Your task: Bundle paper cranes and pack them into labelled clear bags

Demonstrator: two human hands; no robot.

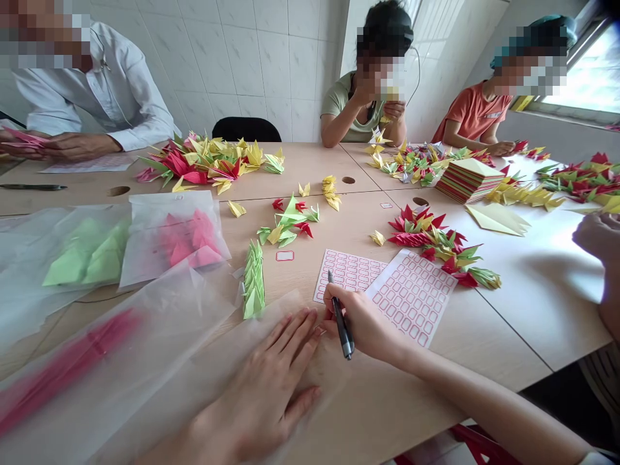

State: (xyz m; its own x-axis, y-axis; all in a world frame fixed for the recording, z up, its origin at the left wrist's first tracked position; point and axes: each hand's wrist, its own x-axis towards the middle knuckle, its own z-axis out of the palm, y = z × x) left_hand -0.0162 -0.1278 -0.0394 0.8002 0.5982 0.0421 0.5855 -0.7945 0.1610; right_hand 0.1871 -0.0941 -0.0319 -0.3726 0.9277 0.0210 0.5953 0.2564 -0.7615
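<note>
My left hand [271, 381] lies flat with fingers spread on a translucent plastic bag [159, 381] at the near table edge. My right hand [363, 323] is closed around a black pen [340, 320], its tip resting on a sheet of red-bordered labels [349, 271]. A second label sheet [414, 294] lies just right of that hand. A row of green folded paper pieces [254, 281] sits just above my left hand.
Bags holding green [87, 255] and pink [188, 239] folded paper lie at left. Piles of red, yellow and green origami [208, 161] and a stack of paper squares [467, 179] cover the wooden table [484, 336]. Three people sit around it; another person's hand [598, 236] is at right.
</note>
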